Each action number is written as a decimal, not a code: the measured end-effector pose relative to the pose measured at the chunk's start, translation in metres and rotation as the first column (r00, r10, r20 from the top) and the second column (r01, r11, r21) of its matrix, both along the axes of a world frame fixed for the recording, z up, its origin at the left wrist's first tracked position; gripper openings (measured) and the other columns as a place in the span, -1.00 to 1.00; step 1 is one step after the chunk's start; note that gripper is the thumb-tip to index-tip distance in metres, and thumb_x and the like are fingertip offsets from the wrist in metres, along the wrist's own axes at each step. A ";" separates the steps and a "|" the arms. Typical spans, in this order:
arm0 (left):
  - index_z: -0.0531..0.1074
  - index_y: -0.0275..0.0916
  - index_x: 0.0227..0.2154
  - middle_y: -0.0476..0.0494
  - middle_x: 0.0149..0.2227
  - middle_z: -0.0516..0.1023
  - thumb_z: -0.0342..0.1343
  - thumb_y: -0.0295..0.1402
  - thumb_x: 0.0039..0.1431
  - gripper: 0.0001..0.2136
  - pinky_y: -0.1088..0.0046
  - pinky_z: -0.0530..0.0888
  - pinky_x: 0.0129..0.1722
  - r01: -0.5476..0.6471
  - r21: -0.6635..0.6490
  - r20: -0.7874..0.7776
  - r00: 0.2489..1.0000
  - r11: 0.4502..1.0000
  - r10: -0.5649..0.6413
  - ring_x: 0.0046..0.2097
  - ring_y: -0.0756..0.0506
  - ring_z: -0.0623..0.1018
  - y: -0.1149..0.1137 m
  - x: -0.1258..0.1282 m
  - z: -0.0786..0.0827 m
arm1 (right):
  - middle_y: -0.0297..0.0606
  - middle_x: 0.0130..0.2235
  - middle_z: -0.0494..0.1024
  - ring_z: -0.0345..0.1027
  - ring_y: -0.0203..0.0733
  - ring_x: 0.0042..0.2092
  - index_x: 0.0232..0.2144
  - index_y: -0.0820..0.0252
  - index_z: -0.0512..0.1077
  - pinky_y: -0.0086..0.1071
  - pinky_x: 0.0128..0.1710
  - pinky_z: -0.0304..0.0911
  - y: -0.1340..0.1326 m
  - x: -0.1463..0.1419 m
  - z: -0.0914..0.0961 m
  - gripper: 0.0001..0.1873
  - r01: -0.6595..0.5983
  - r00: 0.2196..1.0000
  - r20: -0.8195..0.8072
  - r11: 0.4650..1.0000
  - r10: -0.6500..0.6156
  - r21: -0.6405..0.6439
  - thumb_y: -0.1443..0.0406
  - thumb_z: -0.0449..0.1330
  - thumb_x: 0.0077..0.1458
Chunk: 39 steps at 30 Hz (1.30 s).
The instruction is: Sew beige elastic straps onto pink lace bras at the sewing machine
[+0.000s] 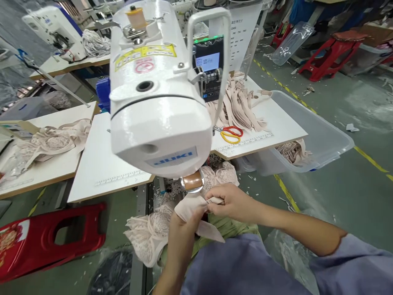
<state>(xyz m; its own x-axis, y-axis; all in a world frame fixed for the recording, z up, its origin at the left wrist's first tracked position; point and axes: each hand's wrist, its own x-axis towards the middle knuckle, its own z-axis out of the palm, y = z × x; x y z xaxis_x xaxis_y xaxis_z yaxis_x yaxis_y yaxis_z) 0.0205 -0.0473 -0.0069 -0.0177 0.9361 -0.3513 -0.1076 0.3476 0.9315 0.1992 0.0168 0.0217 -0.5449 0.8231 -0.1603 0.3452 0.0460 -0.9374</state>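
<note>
A beige lace bra point(152, 229) hangs below the sewing machine's front end, its cups spread to the left and behind my hands. My left hand point(184, 231) is closed on the smooth beige fabric wing point(188, 207) of the bra, thumb on top. Close against it, my right hand point(230, 200) pinches a narrow folded edge of the same fabric between thumb and fingers. A pointed fabric end point(210, 231) droops beneath both hands. The white sewing machine head point(162, 123) stands just above, hiding its needle area.
Red-and-yellow scissors point(231, 134) and a pile of beige strips point(241, 104) lie on the right worktop. A clear plastic bin point(319, 141) stands beyond its edge. More lace bras point(58, 139) lie on the left table. A red stool point(46, 241) sits at lower left.
</note>
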 end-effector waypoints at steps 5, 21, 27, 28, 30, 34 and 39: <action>0.40 0.10 0.07 -0.12 -0.05 0.63 0.14 0.34 -0.15 -0.27 0.18 0.57 -0.12 -0.181 0.236 0.334 0.938 0.955 0.095 0.00 -0.32 0.59 -0.026 -0.009 -0.021 | -0.42 -0.52 0.40 0.19 -0.35 -0.49 -0.32 0.21 0.48 -0.48 -0.51 0.08 0.027 0.002 0.030 -0.76 -0.185 0.975 -0.182 0.921 0.128 -0.342 0.22 0.20 -0.07; 0.48 -0.09 0.07 -0.23 -0.07 0.65 0.22 -0.26 0.16 -0.61 0.20 0.53 0.03 0.842 0.479 -0.844 0.363 0.247 0.395 -0.07 -0.25 0.64 0.070 -0.068 -0.010 | -0.49 -0.63 0.08 -0.13 -0.39 -0.55 -0.66 0.17 0.11 -0.38 -0.51 -0.19 0.070 -0.019 0.061 -0.66 -0.365 0.890 0.393 0.879 0.232 0.308 0.43 0.18 0.00; 0.38 -0.14 0.14 -0.24 -0.13 0.66 0.14 -0.42 0.20 -0.58 0.24 0.54 -0.04 0.847 0.456 -0.874 0.369 0.273 0.314 -0.13 -0.22 0.65 0.075 -0.064 -0.005 | -0.37 -0.53 0.35 0.17 -0.29 -0.47 -0.52 0.20 0.40 -0.38 -0.44 0.02 0.067 -0.012 0.043 -0.83 -0.346 0.903 0.383 0.857 0.193 0.383 0.38 0.18 0.12; 0.34 -0.14 0.18 -0.26 -0.11 0.66 0.13 -0.43 0.19 -0.53 0.26 0.54 -0.04 0.837 0.454 -0.881 0.371 0.306 0.293 -0.12 -0.21 0.65 0.072 -0.062 -0.004 | -0.28 -0.39 0.45 0.28 -0.21 -0.36 -0.40 0.19 0.46 -0.37 -0.36 0.12 0.065 -0.009 0.035 -0.92 -0.312 0.927 0.339 0.835 0.162 0.453 0.34 0.19 0.15; 0.28 -0.17 0.22 -0.30 -0.07 0.63 0.13 -0.41 0.19 -0.49 0.27 0.54 -0.04 0.811 0.456 -0.886 0.376 0.367 0.270 -0.10 -0.22 0.64 0.066 -0.057 -0.001 | -0.11 -0.09 0.47 0.33 -0.06 -0.06 -0.17 0.18 0.48 -0.25 -0.12 0.23 0.059 -0.003 0.018 -0.84 -0.206 0.969 0.236 0.761 0.072 0.616 0.27 0.18 0.21; 0.25 -0.21 0.23 -0.31 -0.03 0.61 0.11 -0.40 0.20 -0.48 0.26 0.54 -0.05 0.775 0.462 -0.885 0.376 0.432 0.274 -0.08 -0.24 0.63 0.058 -0.046 0.004 | -0.12 -0.06 0.47 0.29 -0.06 0.02 -0.22 0.14 0.50 -0.16 0.04 0.20 0.055 0.001 -0.006 -0.83 -0.047 0.995 0.092 0.660 -0.034 0.750 0.29 0.10 0.28; 0.13 -0.21 0.31 -0.32 0.02 0.59 0.15 -0.40 0.18 -0.37 0.24 0.52 -0.03 0.744 0.459 -0.885 0.337 0.485 0.322 0.00 -0.27 0.60 0.051 -0.036 0.004 | -0.22 -0.23 0.50 0.34 -0.13 -0.13 -0.37 0.13 0.52 -0.24 -0.05 0.26 0.058 -0.004 -0.006 -0.90 0.022 0.998 0.020 0.682 -0.053 0.731 0.35 0.19 0.16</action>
